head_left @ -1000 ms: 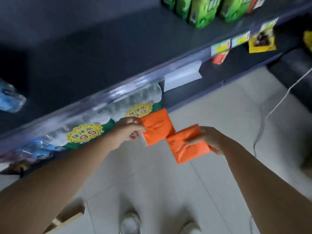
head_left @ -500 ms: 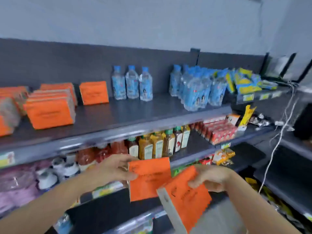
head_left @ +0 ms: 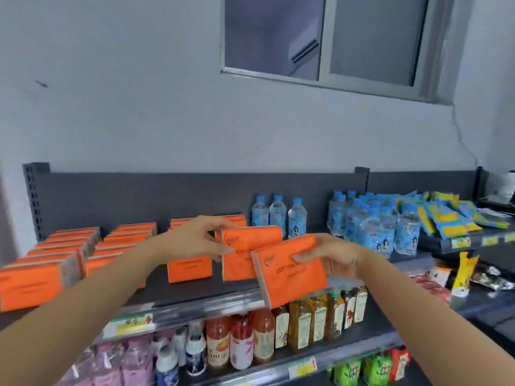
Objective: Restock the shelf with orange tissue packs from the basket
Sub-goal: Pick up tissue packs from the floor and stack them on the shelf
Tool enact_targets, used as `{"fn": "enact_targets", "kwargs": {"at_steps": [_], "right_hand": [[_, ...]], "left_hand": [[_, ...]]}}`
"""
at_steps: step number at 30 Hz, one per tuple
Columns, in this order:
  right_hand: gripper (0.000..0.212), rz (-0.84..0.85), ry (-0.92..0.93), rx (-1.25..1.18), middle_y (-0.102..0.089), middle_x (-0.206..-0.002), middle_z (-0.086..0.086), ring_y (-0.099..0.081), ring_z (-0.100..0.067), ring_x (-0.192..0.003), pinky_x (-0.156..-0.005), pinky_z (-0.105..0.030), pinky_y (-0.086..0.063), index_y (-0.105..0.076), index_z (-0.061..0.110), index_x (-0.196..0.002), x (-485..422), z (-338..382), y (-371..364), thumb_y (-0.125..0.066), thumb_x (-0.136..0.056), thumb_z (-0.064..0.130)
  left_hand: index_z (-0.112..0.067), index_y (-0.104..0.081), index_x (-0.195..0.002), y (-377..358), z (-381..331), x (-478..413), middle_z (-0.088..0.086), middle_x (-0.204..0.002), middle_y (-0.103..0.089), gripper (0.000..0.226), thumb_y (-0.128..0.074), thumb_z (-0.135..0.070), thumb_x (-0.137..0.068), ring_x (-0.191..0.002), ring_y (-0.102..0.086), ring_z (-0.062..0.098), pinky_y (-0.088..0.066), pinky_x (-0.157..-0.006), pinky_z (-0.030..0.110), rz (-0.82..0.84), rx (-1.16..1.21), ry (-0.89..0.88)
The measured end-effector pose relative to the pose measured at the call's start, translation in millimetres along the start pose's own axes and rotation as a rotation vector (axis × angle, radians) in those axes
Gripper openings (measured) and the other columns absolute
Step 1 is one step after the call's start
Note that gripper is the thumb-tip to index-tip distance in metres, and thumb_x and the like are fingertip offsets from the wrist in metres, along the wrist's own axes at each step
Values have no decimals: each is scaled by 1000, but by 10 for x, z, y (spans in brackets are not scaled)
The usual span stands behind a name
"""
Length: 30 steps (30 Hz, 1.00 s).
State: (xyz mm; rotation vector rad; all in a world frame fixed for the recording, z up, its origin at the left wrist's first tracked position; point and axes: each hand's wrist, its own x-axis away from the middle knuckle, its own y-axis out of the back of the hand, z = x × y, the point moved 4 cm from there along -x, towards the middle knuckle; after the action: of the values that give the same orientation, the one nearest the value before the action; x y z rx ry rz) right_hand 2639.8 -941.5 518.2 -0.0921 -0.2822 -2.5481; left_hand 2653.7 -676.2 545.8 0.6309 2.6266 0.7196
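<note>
Head view: our left hand [head_left: 200, 240] pinches one orange pack [head_left: 248, 254] upright over the top shelf [head_left: 195, 291]; our right hand [head_left: 331, 260] clamps a tilted second pack [head_left: 289, 271], which we could knock into the first, toppling both.

Both bare forearms reach forward and up from the near edge, converging toward the middle. The left hand [head_left: 199, 240] is the farther of the two, palm turned rightward, thumb low and fingers curled over above, pinching the left edge of something flat. The right hand [head_left: 331, 259] sits just to its right and a little nearer, fingers spread across a flat face with the thumb out of sight behind. The two hands are close together without touching.
</note>
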Motion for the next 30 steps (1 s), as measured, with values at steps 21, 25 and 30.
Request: {"fn": "enact_targets", "kwargs": {"at_steps": [21,25,30], "right_hand": [[42,-457,185,182,-67,-105,-7,-65,-25,-97,-85,-44,-56,-59,14,-100,-1785,-453,786,-84,-67,5],[40,-424,294,419,-59,-109,-3,-58,-18,-101,-90,-37,-51,-60,18,-97,-2193,-435,929,-86,-67,15],[45,-341,397,784,-37,-131,13,-40,-3,-111,-97,-20,-33,-56,25,-112,-2610,-510,853,-79,-74,34]], "left_hand": [[-15,-57,-126,481,1196,-1633,9,-116,-62,44,-71,-20,-85,-104,-62,25,-51,-94,42,-191,-506,261],[-16,-49,-134,457,1406,-1870,12,-117,-54,51,-67,-22,-88,-103,-59,27,-49,-92,40,-160,-752,317],[-18,-52,-129,447,1520,-2003,5,-123,-43,42,-64,-23,-88,-108,-54,24,-47,-93,39,-127,-978,324]]}}
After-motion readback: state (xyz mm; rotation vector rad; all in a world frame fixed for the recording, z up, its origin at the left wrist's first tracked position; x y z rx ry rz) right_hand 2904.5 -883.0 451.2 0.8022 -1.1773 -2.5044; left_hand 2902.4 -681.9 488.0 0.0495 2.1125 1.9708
